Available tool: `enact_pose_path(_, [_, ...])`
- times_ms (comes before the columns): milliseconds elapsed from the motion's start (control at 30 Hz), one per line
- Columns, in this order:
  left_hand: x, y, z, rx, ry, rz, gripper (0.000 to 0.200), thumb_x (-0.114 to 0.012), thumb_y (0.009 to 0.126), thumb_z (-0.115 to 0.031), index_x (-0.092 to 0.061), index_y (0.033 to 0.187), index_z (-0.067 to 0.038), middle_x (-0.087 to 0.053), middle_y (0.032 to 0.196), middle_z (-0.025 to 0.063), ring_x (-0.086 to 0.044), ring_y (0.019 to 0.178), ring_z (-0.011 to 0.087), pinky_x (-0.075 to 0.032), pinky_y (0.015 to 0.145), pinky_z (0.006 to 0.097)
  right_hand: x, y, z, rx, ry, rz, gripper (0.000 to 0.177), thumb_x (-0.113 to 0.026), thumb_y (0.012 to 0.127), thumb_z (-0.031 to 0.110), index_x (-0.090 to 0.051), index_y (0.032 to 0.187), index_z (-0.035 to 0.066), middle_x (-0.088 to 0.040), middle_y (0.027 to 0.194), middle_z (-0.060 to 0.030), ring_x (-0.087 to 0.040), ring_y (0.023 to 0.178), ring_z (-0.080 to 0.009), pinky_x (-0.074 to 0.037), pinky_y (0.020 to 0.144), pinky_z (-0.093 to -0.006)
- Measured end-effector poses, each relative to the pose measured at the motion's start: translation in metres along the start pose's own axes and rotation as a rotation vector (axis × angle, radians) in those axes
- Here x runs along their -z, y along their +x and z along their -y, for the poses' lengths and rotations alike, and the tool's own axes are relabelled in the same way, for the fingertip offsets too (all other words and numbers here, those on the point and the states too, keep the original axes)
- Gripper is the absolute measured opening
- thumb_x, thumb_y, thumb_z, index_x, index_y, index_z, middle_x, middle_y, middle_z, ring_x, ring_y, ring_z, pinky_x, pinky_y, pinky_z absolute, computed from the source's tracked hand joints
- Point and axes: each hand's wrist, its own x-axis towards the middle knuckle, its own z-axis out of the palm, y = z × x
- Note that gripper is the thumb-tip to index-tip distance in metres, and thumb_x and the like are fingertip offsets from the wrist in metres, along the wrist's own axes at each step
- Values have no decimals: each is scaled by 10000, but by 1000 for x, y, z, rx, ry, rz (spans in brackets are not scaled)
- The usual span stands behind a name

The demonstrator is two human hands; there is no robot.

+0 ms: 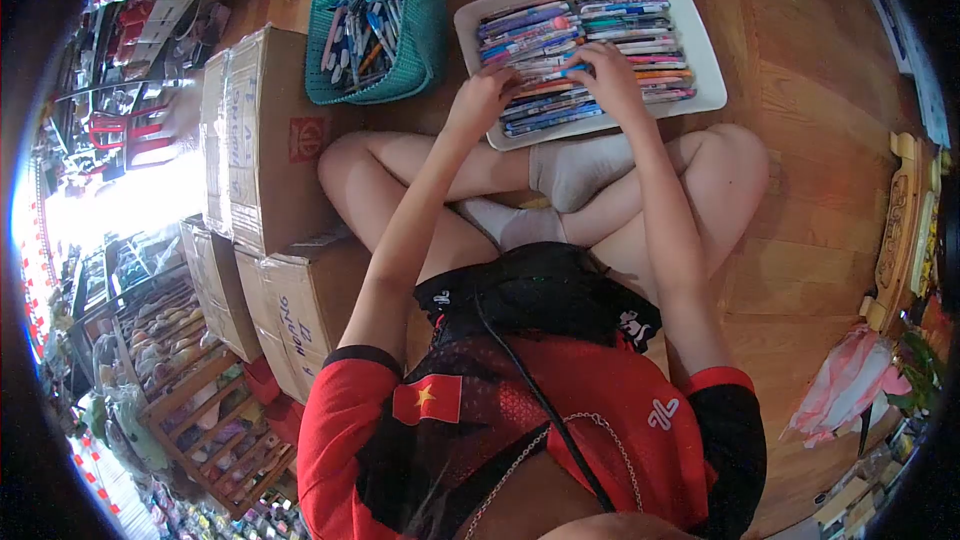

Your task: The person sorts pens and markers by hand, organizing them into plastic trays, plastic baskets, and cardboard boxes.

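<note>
Viewed remotely: my left hand and right hand lay over rowed pens inside white tray; whether either gripped, I could not tell. Sideways finger nudge, I judged, could disorder rows.

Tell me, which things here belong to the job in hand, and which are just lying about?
In the job:
pens, at the left hand and right hand
white tray holding them
probably the teal basket, with more pens

Seemingly just lying about:
cardboard boxes
carved wooden piece
pink-and-white bundle
</note>
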Motion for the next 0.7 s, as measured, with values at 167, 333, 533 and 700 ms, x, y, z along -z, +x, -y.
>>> enact_pose_path(167, [-7, -3, 1, 92, -32, -52, 125, -639, 763, -117, -630, 868, -50, -614, 856, 126, -611, 801, 320, -495, 681, 409, -7, -3, -1, 54, -124, -65, 118, -701, 733, 172, -651, 815, 105, -585, 757, -73, -567, 839, -271, -425, 814, -377])
enact_pose_path(333, [44, 10, -33, 90, -49, -236, 105, -646, 771, -113, -637, 854, -50, -625, 855, 125, -618, 777, 306, -490, 665, 378, 3, 4, 5, -48, 1, -51, 168, -676, 778, 196, -636, 851, 50, -588, 781, -114, -554, 789, -283, -441, 748, -383])
enact_pose_path(533, [153, 43, 29, 283, 310, -596, 214, -592, 837, -246, -610, 919, -49, -639, 826, 152, -629, 809, 325, -497, 703, 405, -2, 8, 1, -84, 17, -147, 154, -621, 825, 172, -624, 885, 30, -595, 815, -124, -562, 808, -295, -447, 744, -391])
enact_pose_path(700, [121, 41, 169, 457, 813, -204, 493, -577, 829, -396, -523, 1056, 38, -645, 901, 215, -637, 883, 343, -517, 764, 406, -4, 9, 3, -109, 95, -109, 133, -608, 833, 165, -626, 884, 44, -574, 755, -108, -555, 653, -233, -455, 633, -348])
